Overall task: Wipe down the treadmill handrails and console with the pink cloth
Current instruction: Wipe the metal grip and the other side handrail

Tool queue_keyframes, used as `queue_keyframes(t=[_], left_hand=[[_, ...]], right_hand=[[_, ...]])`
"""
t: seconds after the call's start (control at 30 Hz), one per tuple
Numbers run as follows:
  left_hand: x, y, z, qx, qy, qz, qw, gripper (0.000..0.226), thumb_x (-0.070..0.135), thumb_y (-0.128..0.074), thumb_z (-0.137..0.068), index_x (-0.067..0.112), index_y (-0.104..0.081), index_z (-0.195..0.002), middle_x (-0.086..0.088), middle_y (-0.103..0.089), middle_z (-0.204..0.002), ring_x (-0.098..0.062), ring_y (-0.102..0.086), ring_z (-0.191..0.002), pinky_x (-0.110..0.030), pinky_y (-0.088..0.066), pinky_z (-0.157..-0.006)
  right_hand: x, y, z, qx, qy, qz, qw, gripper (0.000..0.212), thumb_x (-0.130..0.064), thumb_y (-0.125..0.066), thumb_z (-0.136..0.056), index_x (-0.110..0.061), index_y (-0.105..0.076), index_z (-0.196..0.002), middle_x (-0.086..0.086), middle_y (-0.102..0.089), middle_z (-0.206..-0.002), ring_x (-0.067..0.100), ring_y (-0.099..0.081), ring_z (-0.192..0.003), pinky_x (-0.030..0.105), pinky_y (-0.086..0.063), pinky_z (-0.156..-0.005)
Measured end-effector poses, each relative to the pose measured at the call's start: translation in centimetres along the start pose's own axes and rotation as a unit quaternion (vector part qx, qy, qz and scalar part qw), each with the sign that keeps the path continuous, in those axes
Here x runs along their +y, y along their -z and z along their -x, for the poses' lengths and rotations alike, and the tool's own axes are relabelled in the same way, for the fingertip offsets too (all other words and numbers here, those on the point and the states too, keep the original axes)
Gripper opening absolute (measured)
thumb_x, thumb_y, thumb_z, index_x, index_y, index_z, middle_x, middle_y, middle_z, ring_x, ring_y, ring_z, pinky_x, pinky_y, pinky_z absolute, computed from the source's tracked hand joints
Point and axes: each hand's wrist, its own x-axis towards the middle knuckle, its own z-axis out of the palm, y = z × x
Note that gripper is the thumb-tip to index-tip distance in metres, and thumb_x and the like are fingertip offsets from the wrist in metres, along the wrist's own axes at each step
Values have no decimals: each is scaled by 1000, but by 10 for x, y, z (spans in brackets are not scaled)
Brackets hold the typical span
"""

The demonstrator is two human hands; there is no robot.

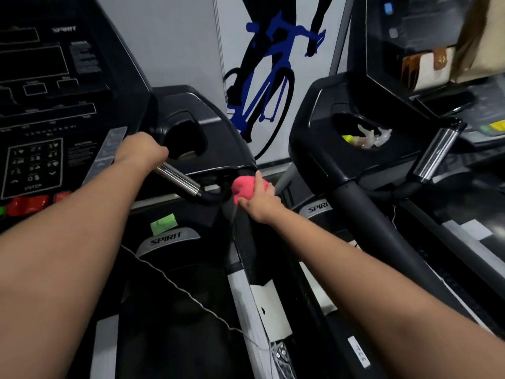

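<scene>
Right hand (259,203) curls round the bunched pink cloth (243,188), pressing it onto the black handrail (250,250) just below the console's (41,105) right corner. Left hand (140,149) wraps the chrome grip bar (180,179) at the console's front edge.

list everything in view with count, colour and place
console: one, black, upper left
handrail: one, silver bar, right of the console
pink cloth: one, pink, bunched against the black rail end
green sticker: one, green, on the motor cover below
second treadmill: one, black, right
cyclist picture: one, blue and black, back wall
left hand: one, grips the handrail's upper end
right hand: one, holds the pink cloth
</scene>
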Motion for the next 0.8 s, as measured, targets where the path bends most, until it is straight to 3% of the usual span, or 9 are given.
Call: queue_keyframes(t=[0.17, 0.3, 0.43, 0.57, 0.7, 0.8], left_hand=[[3, -1, 5, 12, 6, -18, 1000, 24, 20, -49, -87, 0, -62, -83, -18, -59, -88, -36, -57, -89, -32, -37, -65], [2, 0, 6, 28, 10, -17, 999, 23, 18, -47, -86, 0, -60, -80, -15, -53, -79, -30, -46, -75, -32, -33, -59], [0, 0, 8, 30, 5, 0, 1000, 24, 17, -47, -86, -1, -62, -80, -12, -52, -73, -30, -47, -71, -30, -32, -58], [1, 0, 10, 34, 4, 5, 999, 24, 16, -46, -86, -1, -61, -79, -9, -47, -65, -29, -47, -69, -30, -32, -56], [-1, -1, 12, 36, -7, 22, 999, 25, 16, -45, -86, -1, -60, -75, -13, -55, -71, -31, -50, -72, -31, -34, -58], [-1, -4, 11, 50, -10, 29, 998, 28, 18, -44, -87, 1, -57, -68, -13, -55, -69, -31, -50, -68, -31, -33, -57]], right_hand=[[-30, 4, -30, 13, -58, 21, 998, 91, -53, -50, -90, -26, 13, -149, 19, -12, -153, 39, -27, -134, 49, -27, -110], [-39, 8, -39, 22, -53, 35, 998, 90, -50, -55, -89, -28, 8, -150, 19, -17, -151, 37, -29, -133, 50, -29, -107], [-23, 1, -18, 11, 7, 90, 996, 85, -49, -47, -93, -30, 14, -149, 23, -4, -154, 41, -24, -135, 56, -29, -106], [-5, -1, 14, 1, 61, 155, 986, 76, -40, -41, -98, -27, 13, -150, 24, 7, -155, 42, -18, -137, 52, -27, -108], [-4, -7, 25, 6, 53, 192, 980, 75, -46, -38, -97, -29, 12, -150, 23, 10, -155, 42, -21, -135, 54, -29, -106], [-17, -14, 9, 43, 8, 179, 983, 71, -47, -33, -99, -25, 10, -150, 25, 1, -153, 43, -25, -132, 56, -28, -104]])
